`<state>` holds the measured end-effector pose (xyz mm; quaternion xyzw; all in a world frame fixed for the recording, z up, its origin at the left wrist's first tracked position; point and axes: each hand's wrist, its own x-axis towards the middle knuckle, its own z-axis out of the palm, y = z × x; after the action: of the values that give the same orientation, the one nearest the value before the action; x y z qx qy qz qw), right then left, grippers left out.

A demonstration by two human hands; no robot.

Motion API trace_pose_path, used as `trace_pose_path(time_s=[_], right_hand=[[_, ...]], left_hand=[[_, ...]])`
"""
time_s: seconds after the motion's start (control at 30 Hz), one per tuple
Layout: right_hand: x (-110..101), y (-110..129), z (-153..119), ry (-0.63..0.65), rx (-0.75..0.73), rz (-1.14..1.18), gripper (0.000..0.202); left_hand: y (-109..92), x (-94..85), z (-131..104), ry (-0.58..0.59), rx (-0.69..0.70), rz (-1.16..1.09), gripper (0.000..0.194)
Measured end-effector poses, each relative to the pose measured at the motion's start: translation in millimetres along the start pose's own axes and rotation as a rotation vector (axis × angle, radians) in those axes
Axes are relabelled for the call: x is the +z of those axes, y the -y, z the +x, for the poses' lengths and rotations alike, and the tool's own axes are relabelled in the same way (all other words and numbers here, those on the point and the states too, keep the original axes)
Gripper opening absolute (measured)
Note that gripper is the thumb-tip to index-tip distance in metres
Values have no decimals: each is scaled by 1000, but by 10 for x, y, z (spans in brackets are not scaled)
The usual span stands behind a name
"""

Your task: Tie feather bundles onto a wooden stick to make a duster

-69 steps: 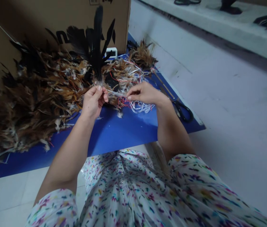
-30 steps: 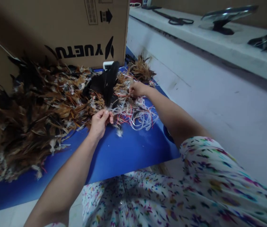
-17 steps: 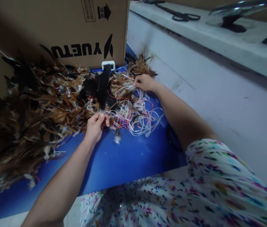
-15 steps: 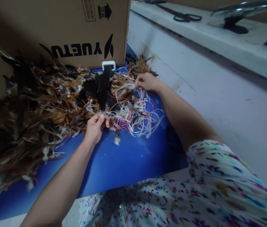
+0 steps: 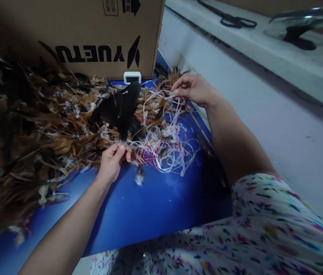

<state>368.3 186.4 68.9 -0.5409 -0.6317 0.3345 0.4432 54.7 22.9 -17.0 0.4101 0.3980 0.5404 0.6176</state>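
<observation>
I pinch black feathers (image 5: 127,107) in my left hand (image 5: 110,163), fingers tight; farther right, my right hand (image 5: 198,90), fingers narrow, holds white string (image 5: 162,92).

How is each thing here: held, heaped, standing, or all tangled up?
Left hand: pinching black feathers
Black feathers: held near their base
Right hand: pinching strings
Strings: loosely tangled
Brown feathers: heaped
Cardboard box: standing, lettering upside down
White-framed gadget: upright
Black tool: lying on the ledge

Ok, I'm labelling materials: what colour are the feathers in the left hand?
Black feathers, best seen in the head view.
</observation>
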Motion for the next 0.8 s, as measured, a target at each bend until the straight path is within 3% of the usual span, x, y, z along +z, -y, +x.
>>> trace_pose_path(time_s=[0.13,0.3,0.5,0.7,0.8], right_hand=[[-16,49,-30,136,-81,30,24],[16,141,-127,243,-55,82,30],[34,209,-528,305,-37,97,34],[-12,239,-864,459,-82,-298,19],[105,225,-759,323,-116,-530,14]], left_hand=[[19,-13,-1,-1,-4,-12,39],[46,-24,7,5,-1,-33,40],[65,-19,32,6,18,-57,41],[76,-9,66,4,39,-93,44],[81,-5,78,-2,50,-105,45]])
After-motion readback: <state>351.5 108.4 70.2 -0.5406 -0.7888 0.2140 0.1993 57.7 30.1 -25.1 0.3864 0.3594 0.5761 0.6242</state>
